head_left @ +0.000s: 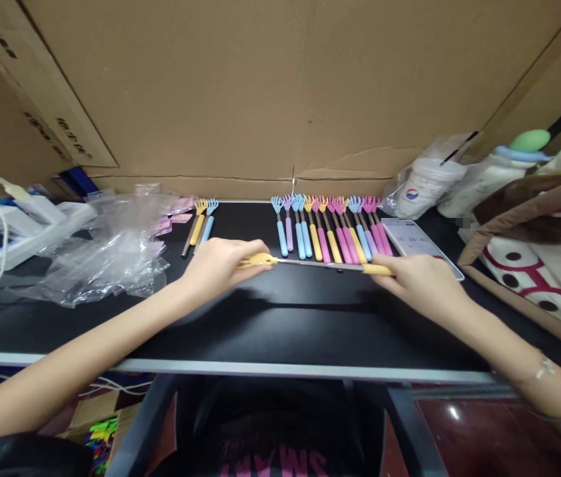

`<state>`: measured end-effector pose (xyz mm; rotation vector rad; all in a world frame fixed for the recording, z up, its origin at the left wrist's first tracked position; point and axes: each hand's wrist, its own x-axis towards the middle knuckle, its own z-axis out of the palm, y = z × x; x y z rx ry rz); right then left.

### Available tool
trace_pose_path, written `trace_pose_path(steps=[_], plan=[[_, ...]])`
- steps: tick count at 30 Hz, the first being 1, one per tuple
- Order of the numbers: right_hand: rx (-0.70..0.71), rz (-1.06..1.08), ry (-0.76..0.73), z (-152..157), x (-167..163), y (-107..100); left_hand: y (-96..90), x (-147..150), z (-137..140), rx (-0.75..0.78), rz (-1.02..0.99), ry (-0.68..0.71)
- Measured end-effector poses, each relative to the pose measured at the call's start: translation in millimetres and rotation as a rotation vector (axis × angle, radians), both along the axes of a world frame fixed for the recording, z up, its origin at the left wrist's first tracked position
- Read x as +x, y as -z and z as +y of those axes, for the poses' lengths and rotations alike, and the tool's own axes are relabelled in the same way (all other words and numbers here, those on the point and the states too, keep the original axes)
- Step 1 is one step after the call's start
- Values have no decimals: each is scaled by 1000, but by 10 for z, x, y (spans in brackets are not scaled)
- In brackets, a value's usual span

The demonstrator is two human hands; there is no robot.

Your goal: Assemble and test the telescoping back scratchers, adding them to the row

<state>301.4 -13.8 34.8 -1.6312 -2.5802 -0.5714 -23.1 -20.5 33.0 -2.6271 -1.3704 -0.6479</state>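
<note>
Between my hands a yellow telescopic back scratcher is stretched level above the black table, its metal rod drawn out. My left hand is closed on its claw-shaped yellow head. The yellow handle at the other end sits in my right hand, fingers wrapped round it. Just behind lies a row of back scratchers in blue, purple, yellow and pink, heads pointing away from me. Beyond my left hand lie a yellow back scratcher and a blue back scratcher, with a dark rod beside them.
Clear plastic bags and pink cards lie at the left, by a white power strip with cables. At the right are a phone, a lidded cup, a bottle and a cloth bag. Cardboard walls the back.
</note>
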Motion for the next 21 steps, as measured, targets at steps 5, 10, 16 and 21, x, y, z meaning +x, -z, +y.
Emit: trace_pose_path(steps=[5, 10, 16, 21], plan=[[-20, 25, -54, -47, -296, -15, 44, 279, 25, 47, 19, 22], [23, 10, -60, -35, -337, 5, 70, 307, 21, 99, 68, -23], [83, -40, 3, -12, -133, -59, 7, 14, 75, 234, 251, -90], [81, -151, 294, 168, 541, -123, -12, -665, 185, 179, 374, -341]])
